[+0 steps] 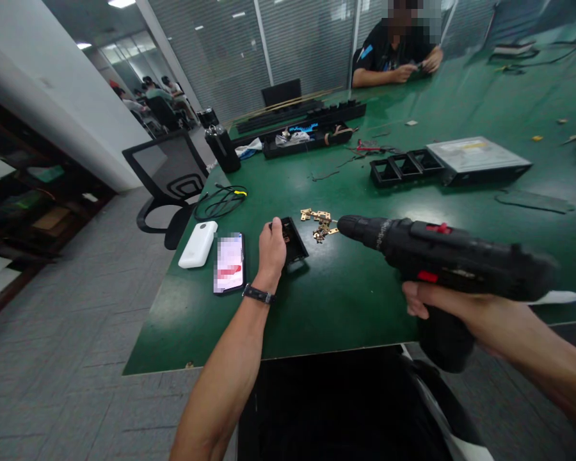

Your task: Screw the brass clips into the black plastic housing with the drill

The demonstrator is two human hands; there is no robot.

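My right hand (441, 299) is wrapped round the grip of a black cordless drill (427, 250) with red switches. The drill points left, and its tip is close to a small pile of brass-coloured hinges (320, 221). Dark screws (319, 237) lie at the near side of that pile. My left hand (272, 246) is closed on the left side of a small black box-like part (294, 240), thumb on top, just above or on the green table; I cannot tell which. A dark band circles my left wrist.
A phone (230, 262) and a white power bank (198, 244) lie left of my left hand. Further back are a coiled cable (223, 202), a black bottle (222, 148), a long black tray (307, 141), a black frame (406, 168) and a silver-topped case (480, 160). A person sits across the table.
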